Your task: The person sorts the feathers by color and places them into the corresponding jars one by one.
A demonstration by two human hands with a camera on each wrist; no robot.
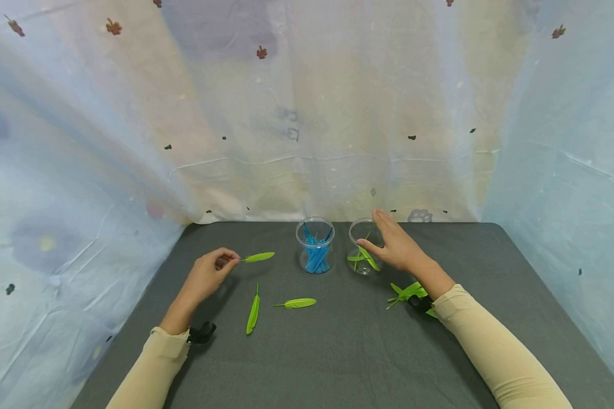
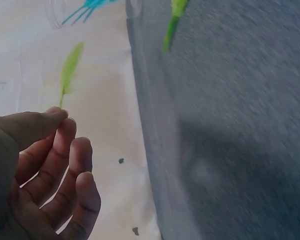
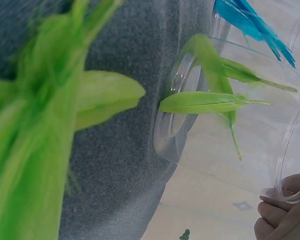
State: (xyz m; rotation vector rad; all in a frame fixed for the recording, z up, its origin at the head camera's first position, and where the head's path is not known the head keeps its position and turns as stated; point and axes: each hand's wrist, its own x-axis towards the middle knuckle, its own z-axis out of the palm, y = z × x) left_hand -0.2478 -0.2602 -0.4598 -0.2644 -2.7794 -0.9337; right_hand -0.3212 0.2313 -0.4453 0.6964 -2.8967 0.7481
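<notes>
At the left, my left hand [image 1: 213, 274] pinches the quill of a green feather [image 1: 258, 257] between thumb and fingertips, the vane pointing right and clear of the table. My right hand [image 1: 399, 245] holds a clear jar [image 1: 364, 271] at its rim, thumb at the near side and fingers at the far side. Inside that jar stand several green feathers [image 3: 200, 102], quills toward the opening. Two more green feathers, one upright in view [image 1: 253, 312] and one lying crosswise [image 1: 299, 303], rest on the table between my hands.
Left of the held jar stands a second clear jar [image 1: 302, 245] with several blue feathers [image 1: 317, 254]. A pile of green feathers [image 1: 408, 291] lies under my right wrist, partly hidden. The grey table [image 1: 337, 358] meets a patterned curtain [image 1: 307, 113] behind.
</notes>
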